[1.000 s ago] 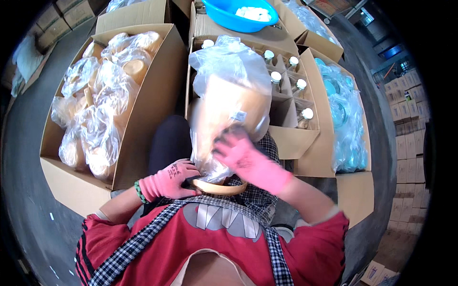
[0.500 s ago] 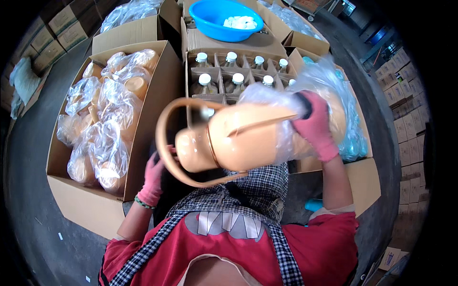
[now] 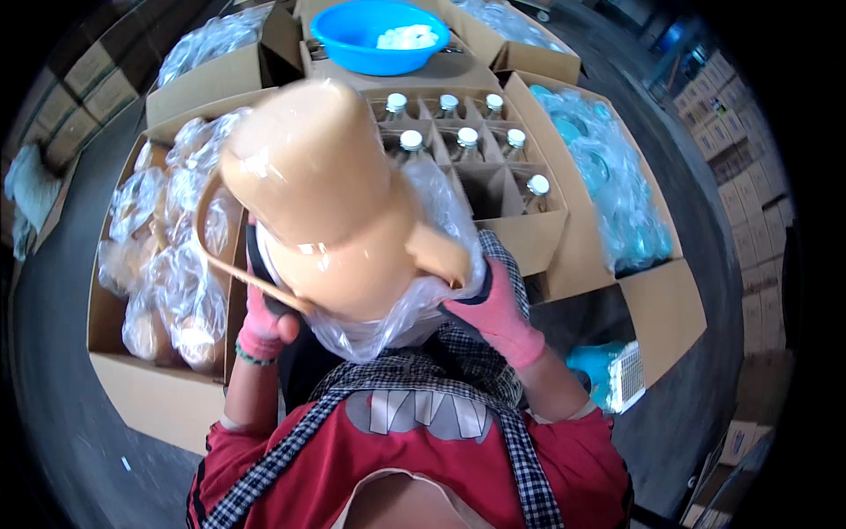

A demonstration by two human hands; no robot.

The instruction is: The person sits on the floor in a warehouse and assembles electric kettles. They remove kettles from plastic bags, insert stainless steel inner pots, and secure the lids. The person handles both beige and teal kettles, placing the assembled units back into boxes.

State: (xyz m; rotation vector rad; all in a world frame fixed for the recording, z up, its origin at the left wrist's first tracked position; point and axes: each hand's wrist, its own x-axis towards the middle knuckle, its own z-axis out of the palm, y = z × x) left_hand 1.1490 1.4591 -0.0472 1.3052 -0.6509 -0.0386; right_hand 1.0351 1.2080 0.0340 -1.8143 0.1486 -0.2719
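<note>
A glossy peach-coloured thermos jug (image 3: 308,176) is held upright in front of my chest, its capped end up close to the camera. A thin loop handle (image 3: 214,238) hangs at its left, and a stubby projection sticks out at its right. Clear plastic bag film (image 3: 352,339) gathers round the lower part. My left hand (image 3: 267,317), in a pink and black glove, is closed at the jug's lower left, its fingers partly hidden behind it. My right hand (image 3: 495,313), gloved alike, grips the bag film at the jug's right side, below the projection.
At left a carton (image 3: 159,366) holds several bagged peach jugs. Ahead, a divided carton (image 3: 520,234) holds white-capped glass bottles (image 3: 467,141). A blue basin (image 3: 352,57) with white pieces stands behind. At right is a carton of bagged teal items (image 3: 608,176); a teal object (image 3: 599,366) lies below.
The jug has swung from lying sideways to standing cap-up, moving left. My right hand has come down and left with the bag film, which has slid down round the jug's lower part.
</note>
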